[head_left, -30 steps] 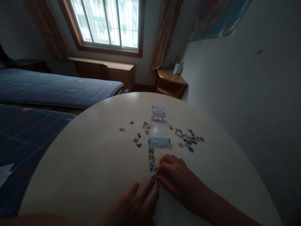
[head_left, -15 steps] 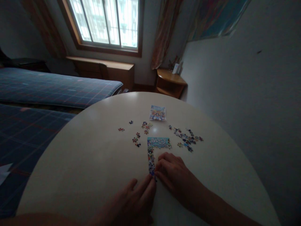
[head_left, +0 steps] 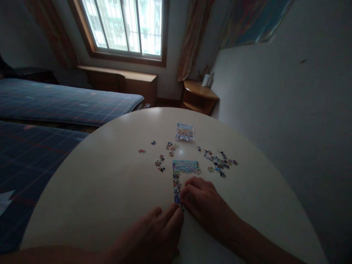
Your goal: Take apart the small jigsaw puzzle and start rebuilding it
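Observation:
A partly joined jigsaw puzzle (head_left: pixel 185 166) lies on the table, with a blue lettered strip along its top and a narrow column running down its left side. At the foot of that column, the fingertips of my left hand (head_left: pixel 161 227) are closed on a puzzle piece, mostly covered by them. My right hand (head_left: pixel 202 196) is curled beside the column, thumb and fingers pinched at its lower right edge. Loose puzzle pieces (head_left: pixel 220 162) are heaped to the right, and several more pieces (head_left: pixel 160 162) lie left of the puzzle.
A printed picture sheet (head_left: pixel 184 132) lies behind the puzzle on the round white table (head_left: pixel 96 183). Beds with blue plaid mattresses (head_left: pixel 68 104) stand to the left. A wooden corner shelf (head_left: pixel 200 90) is beyond the table, and a wall rises at the right.
Both hands stay at the foot of the puzzle column, with only slight shifts of the fingers. The loose pieces and the picture sheet have not moved.

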